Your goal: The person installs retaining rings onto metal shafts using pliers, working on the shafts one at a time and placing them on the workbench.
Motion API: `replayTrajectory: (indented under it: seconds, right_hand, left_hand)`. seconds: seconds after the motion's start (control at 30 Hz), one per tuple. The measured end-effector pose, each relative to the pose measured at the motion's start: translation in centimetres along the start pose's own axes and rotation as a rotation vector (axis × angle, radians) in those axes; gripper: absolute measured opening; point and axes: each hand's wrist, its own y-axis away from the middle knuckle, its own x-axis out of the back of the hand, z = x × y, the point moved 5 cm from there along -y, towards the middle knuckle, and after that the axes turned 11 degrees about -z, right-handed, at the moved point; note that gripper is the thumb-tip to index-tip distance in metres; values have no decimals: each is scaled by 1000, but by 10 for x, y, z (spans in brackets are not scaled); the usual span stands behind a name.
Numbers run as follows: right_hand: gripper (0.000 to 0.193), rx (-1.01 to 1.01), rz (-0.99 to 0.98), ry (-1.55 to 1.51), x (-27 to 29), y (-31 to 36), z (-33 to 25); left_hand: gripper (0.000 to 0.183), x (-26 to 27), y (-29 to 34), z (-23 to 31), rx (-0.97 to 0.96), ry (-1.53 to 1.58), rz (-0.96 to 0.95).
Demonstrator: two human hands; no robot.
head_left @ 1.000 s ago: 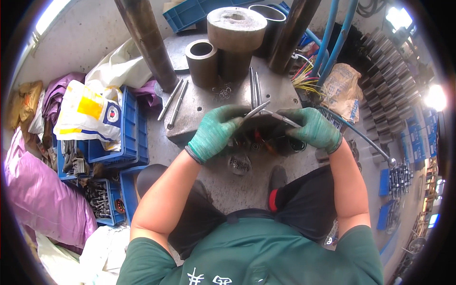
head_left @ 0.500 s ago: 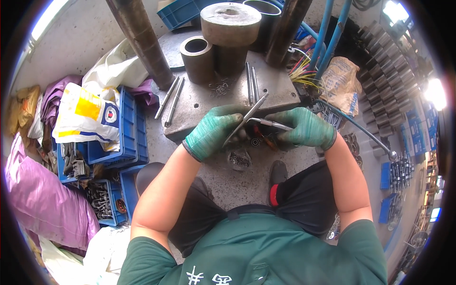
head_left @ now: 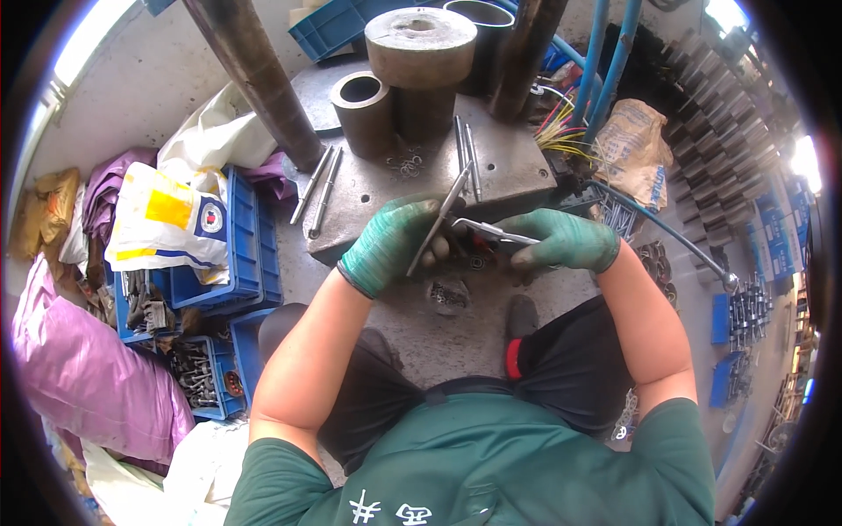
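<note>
One metal rod (head_left: 439, 219) is pinched at the inner side of the closed left hand (head_left: 386, 241), and one bent-tipped tool (head_left: 495, 232) is held in the half-curled right hand (head_left: 566, 241). At least four other rods (head_left: 325, 195) are laid on the steel block (head_left: 519, 168). The metal rod's long axis is slanted, its far end pointed forward and rightward

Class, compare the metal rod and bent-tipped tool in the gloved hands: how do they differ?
The metal rod looks straight; the bent-tipped tool hooks at its end. The metal rod slants steeply; the bent-tipped tool lies nearer level. The left hand holds the metal rod, the right hand the bent-tipped tool. Both look silvery.
</note>
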Motion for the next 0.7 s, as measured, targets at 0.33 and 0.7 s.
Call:
replayTrajectory:
  seconds: [0.33,0.7]
  right_hand:
    - [63,183,228,-150,27,10,-2]
    - [60,209,369,305,31,28,-11]
  left_hand:
    - [42,41,29,57,-190,-1144,678]
    - [18,51,36,71,-176,-2000,842]
